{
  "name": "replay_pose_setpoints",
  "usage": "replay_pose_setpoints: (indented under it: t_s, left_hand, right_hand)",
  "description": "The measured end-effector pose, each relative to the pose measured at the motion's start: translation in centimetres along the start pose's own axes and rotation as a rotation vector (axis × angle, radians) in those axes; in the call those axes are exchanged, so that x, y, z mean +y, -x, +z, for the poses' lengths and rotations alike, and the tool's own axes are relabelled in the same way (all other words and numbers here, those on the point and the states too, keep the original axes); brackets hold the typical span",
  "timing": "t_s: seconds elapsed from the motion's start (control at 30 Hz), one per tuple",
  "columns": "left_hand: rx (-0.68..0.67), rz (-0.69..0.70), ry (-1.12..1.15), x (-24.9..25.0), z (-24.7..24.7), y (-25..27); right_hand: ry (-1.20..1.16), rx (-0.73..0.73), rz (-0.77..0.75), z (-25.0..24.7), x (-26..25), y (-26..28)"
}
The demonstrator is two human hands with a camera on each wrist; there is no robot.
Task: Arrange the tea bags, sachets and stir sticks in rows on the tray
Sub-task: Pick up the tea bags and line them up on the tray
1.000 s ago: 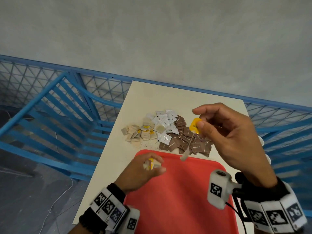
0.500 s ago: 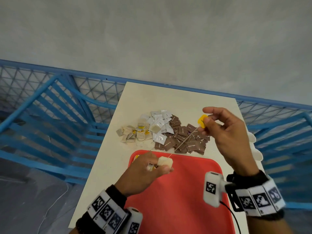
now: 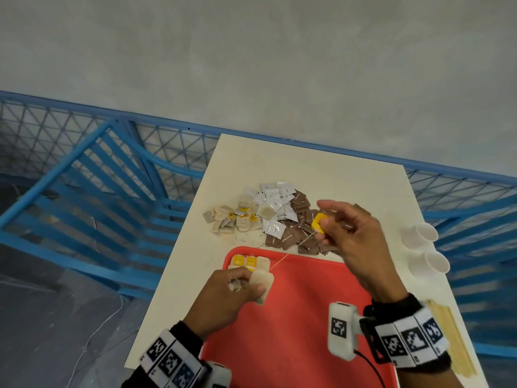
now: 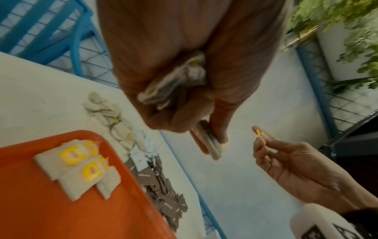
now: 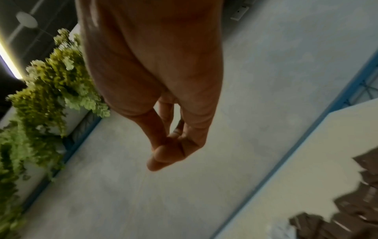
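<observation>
My left hand (image 3: 240, 287) hovers over the red tray's (image 3: 293, 331) far-left corner and pinches a beige tea bag (image 3: 261, 284), with more bags bunched in its palm (image 4: 175, 80). My right hand (image 3: 324, 228) is raised over the brown sachets and pinches that bag's yellow tag (image 3: 319, 222); the string (image 3: 291, 253) runs taut between the two hands. Three tea bags (image 4: 79, 168) lie side by side in the tray's far-left corner, two with yellow tags on top. The tag barely shows in the left wrist view (image 4: 258, 133).
On the cream table (image 3: 307, 169) beyond the tray lie piles of loose tea bags (image 3: 229, 219), white sachets (image 3: 275, 203) and brown sachets (image 3: 299, 228). Two white paper cups (image 3: 422, 247) lie at the right edge, wooden stir sticks (image 3: 453, 340) nearer. Blue railing surrounds the table.
The hands have drawn apart, pulling the string straight. My left hand came back towards me, uncovering the three bags in the tray corner. My right hand stayed raised with the tag.
</observation>
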State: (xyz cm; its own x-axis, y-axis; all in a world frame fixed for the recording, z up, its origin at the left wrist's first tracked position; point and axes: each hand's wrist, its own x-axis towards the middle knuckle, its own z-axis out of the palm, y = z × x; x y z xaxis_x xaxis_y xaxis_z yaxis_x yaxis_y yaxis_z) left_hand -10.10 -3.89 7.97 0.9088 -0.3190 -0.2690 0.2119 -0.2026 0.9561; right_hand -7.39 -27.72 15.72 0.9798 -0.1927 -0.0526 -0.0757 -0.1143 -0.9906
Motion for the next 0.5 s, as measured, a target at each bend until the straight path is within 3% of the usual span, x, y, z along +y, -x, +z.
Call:
replay_pose_setpoints:
  t_s: [0.13,0.27,0.37,0.5]
  left_hand:
    - [0.052,-0.183,0.005,-2.2,-0.3,0.8]
    - [0.128,-0.27,0.06,-3.1,-0.1,1.1]
    - [0.214,-0.316,0.13,-3.4,0.4,0.9]
    - [0.273,-0.357,0.262,-3.1,0.9,0.5]
  right_hand:
    - [0.13,-0.087,0.177,1.3,3.8,0.2]
    - [0.169,-0.184,0.226,3.0,5.0,1.3]
    - [0.04,-0.219,0.358,5.6,6.1,2.4]
    - [-0.203,-0.124,0.52,8.1,8.0,3.3]
